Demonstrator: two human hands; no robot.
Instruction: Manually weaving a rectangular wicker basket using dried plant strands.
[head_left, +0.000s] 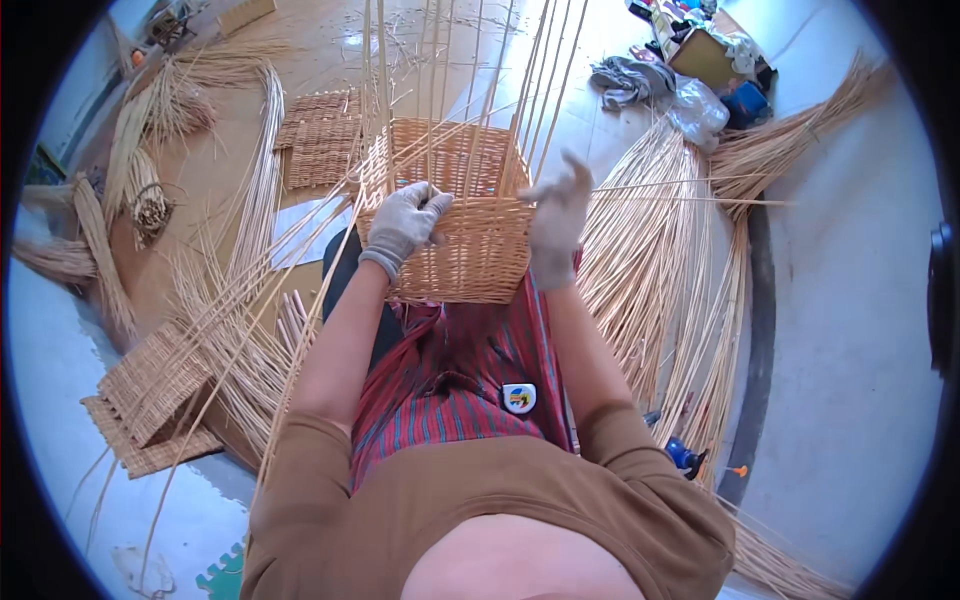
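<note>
A half-woven wicker basket (460,255) rests on my lap, with tall upright stakes (475,95) rising from its walls. My left hand (408,215), in a pale grey work glove, is closed on the basket's near upper edge, thumb and fingers pressed together there. Beside the basket's right corner, my right hand (560,215), gloved too, is raised and blurred by motion. Its fingers look stretched and apart. A long thin cane strand (690,197) runs out to the right from behind that hand; I cannot make out whether the hand touches it.
Bundles of cane (650,250) spread on the floor to the right, with more loose strands (235,350) at left. Woven panels (320,135) lie beyond the basket, and woven pieces (150,390) lie at lower left. A round-cornered tape measure (519,398) sits on my striped lap cloth.
</note>
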